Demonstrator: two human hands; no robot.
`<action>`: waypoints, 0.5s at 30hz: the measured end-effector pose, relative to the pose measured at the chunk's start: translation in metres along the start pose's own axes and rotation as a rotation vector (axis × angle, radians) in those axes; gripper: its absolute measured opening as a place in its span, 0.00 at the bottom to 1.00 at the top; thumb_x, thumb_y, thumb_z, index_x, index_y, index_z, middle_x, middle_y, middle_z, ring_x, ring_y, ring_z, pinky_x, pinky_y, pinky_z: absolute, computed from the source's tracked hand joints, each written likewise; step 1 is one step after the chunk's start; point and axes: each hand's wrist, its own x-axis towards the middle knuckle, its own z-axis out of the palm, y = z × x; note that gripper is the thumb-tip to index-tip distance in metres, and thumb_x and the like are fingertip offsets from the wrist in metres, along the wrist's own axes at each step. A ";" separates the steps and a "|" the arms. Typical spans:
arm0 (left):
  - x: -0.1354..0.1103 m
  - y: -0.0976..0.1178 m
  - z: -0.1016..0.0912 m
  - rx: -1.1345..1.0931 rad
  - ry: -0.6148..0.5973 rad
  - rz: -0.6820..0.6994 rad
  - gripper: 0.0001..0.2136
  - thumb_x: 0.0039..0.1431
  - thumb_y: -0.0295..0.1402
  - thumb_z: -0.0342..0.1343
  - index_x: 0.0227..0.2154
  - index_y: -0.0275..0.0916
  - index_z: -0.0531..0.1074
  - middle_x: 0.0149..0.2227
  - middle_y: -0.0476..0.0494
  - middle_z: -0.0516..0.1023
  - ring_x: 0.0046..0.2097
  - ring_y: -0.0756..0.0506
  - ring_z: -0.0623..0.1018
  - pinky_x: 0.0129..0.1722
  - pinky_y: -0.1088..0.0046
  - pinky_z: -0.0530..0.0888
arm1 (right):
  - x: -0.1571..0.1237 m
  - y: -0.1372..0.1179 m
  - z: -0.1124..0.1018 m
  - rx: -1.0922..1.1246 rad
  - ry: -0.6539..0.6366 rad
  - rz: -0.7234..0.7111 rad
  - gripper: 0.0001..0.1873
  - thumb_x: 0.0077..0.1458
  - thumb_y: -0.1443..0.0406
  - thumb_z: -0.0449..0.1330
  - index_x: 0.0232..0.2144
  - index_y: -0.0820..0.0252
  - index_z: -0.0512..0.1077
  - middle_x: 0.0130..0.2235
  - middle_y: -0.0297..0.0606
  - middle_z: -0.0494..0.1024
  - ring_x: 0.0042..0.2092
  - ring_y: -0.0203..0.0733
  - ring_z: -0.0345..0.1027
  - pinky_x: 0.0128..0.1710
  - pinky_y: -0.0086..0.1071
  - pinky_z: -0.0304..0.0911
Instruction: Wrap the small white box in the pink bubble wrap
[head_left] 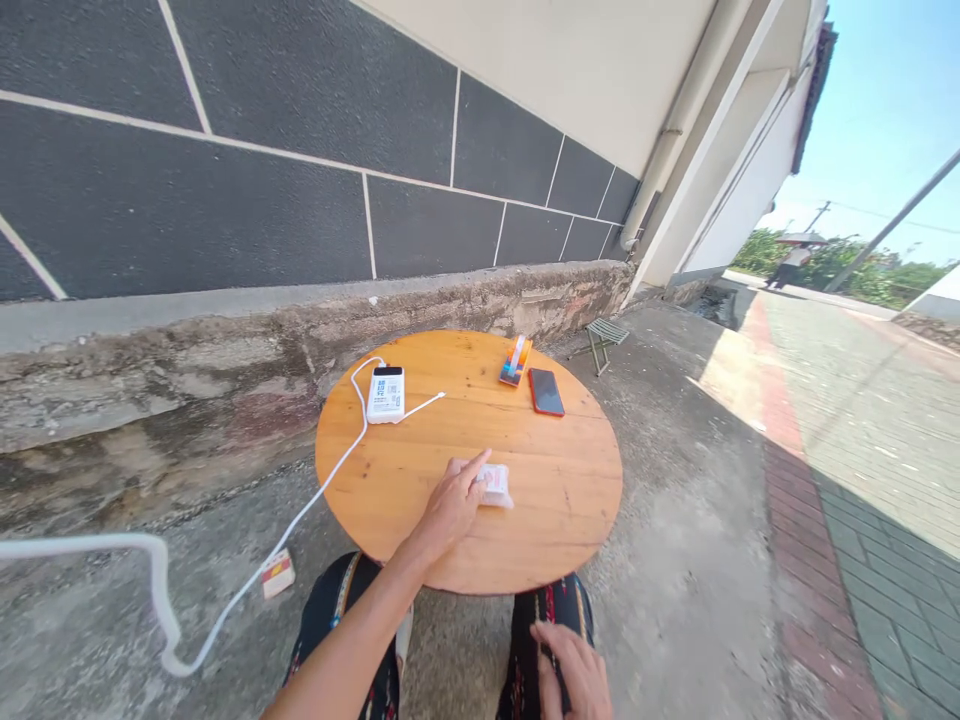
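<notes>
On the round wooden table [555, 520], my left hand [455, 497] is at the left side of a small white package [495, 484] in clear wrapping. Its index finger stretches along the package's far edge, and the other fingers are closed against its near left side. My right hand [574, 668] hangs low over my right thigh, short of the table's front edge. Its thumb and fingers are apart, and I see nothing in them.
A white power bank [386, 398] with a white cable [343, 462] is at the table's left. An orange-and-blue box [516, 362] and a phone [546, 392] are behind the package. A folding stool [604, 340] stands beyond. A cigarette pack [278, 575] lies on the ground. A person [795, 262] is far off.
</notes>
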 end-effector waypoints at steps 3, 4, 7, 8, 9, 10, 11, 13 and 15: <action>0.003 -0.003 0.001 0.037 -0.021 0.027 0.19 0.63 0.34 0.43 0.53 0.43 0.69 0.44 0.41 0.68 0.46 0.44 0.73 0.51 0.64 0.69 | 0.010 0.002 -0.002 -0.006 -0.028 -0.091 0.21 0.55 0.69 0.55 0.50 0.44 0.68 0.44 0.37 0.77 0.45 0.52 0.72 0.39 0.46 0.71; 0.003 -0.004 0.002 0.038 -0.015 0.030 0.18 0.63 0.34 0.43 0.52 0.43 0.71 0.43 0.41 0.68 0.46 0.44 0.73 0.51 0.64 0.70 | 0.009 0.002 -0.001 -0.013 -0.046 -0.120 0.21 0.55 0.69 0.55 0.50 0.45 0.68 0.44 0.37 0.77 0.44 0.51 0.73 0.39 0.45 0.71; 0.001 -0.008 0.007 0.032 0.016 0.033 0.18 0.64 0.36 0.42 0.52 0.43 0.70 0.45 0.41 0.67 0.48 0.45 0.73 0.52 0.64 0.70 | 0.006 -0.005 -0.002 -0.009 -0.077 -0.140 0.18 0.56 0.68 0.54 0.48 0.46 0.69 0.42 0.38 0.78 0.42 0.50 0.73 0.37 0.43 0.72; -0.001 -0.009 0.009 0.030 0.028 0.034 0.18 0.64 0.36 0.42 0.53 0.43 0.70 0.47 0.41 0.66 0.49 0.44 0.72 0.53 0.64 0.69 | 0.011 -0.010 -0.005 0.000 -0.079 -0.107 0.17 0.57 0.67 0.54 0.47 0.47 0.70 0.42 0.38 0.77 0.43 0.50 0.73 0.38 0.43 0.72; -0.002 -0.010 0.011 0.027 0.039 0.034 0.19 0.65 0.37 0.41 0.53 0.43 0.70 0.49 0.40 0.65 0.51 0.44 0.71 0.54 0.63 0.68 | 0.020 -0.014 -0.008 0.013 -0.084 -0.062 0.15 0.57 0.66 0.54 0.47 0.48 0.70 0.43 0.39 0.77 0.44 0.50 0.72 0.39 0.44 0.72; -0.003 -0.011 0.013 0.023 0.049 0.035 0.19 0.65 0.37 0.41 0.53 0.43 0.69 0.51 0.40 0.63 0.52 0.44 0.70 0.55 0.62 0.67 | 0.034 -0.018 -0.011 0.023 -0.081 -0.007 0.15 0.58 0.65 0.53 0.47 0.49 0.70 0.45 0.40 0.76 0.46 0.51 0.71 0.41 0.45 0.71; -0.004 -0.011 0.014 0.019 0.057 0.038 0.19 0.65 0.37 0.40 0.53 0.43 0.69 0.54 0.40 0.61 0.54 0.43 0.69 0.56 0.61 0.67 | 0.052 -0.021 -0.015 0.029 -0.102 0.040 0.16 0.58 0.64 0.53 0.50 0.50 0.68 0.48 0.40 0.75 0.49 0.51 0.69 0.46 0.47 0.69; -0.005 -0.013 0.015 0.010 0.070 0.049 0.19 0.66 0.37 0.39 0.54 0.43 0.69 0.56 0.40 0.58 0.57 0.42 0.67 0.58 0.60 0.65 | 0.097 -0.023 -0.017 0.062 -0.149 0.041 0.23 0.58 0.62 0.55 0.56 0.53 0.62 0.55 0.43 0.69 0.57 0.51 0.62 0.52 0.50 0.64; -0.006 -0.014 0.016 0.005 0.083 0.065 0.19 0.66 0.36 0.39 0.54 0.43 0.69 0.58 0.40 0.58 0.58 0.42 0.66 0.59 0.60 0.64 | 0.143 -0.019 -0.012 0.103 -0.238 -0.007 0.36 0.55 0.61 0.58 0.63 0.55 0.52 0.61 0.46 0.60 0.62 0.51 0.54 0.58 0.51 0.57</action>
